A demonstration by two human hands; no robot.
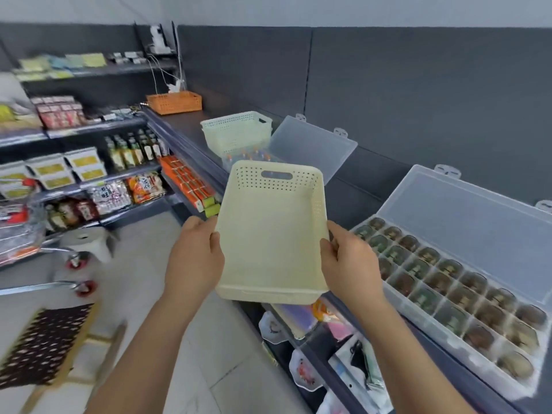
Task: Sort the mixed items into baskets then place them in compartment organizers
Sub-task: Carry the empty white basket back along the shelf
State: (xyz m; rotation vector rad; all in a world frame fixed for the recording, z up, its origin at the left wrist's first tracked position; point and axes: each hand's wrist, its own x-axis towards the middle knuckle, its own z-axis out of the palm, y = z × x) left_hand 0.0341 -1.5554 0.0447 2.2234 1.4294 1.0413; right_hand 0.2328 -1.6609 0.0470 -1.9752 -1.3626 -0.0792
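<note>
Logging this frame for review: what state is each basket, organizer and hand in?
held basket: empty, gripped at both sides.
left hand: gripping held basket's left rim.
right hand: gripping its right rim.
near organizer: lid open, compartments filled.
far organizer: lid open, some items inside.
stacked baskets: nested, upright on shelf.
orange basket: upright, contents unclear.

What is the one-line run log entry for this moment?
left hand: grips cream perforated plastic basket | right hand: grips same basket | basket: empty | clear plastic compartment organizer: lid open, items inside
</note>
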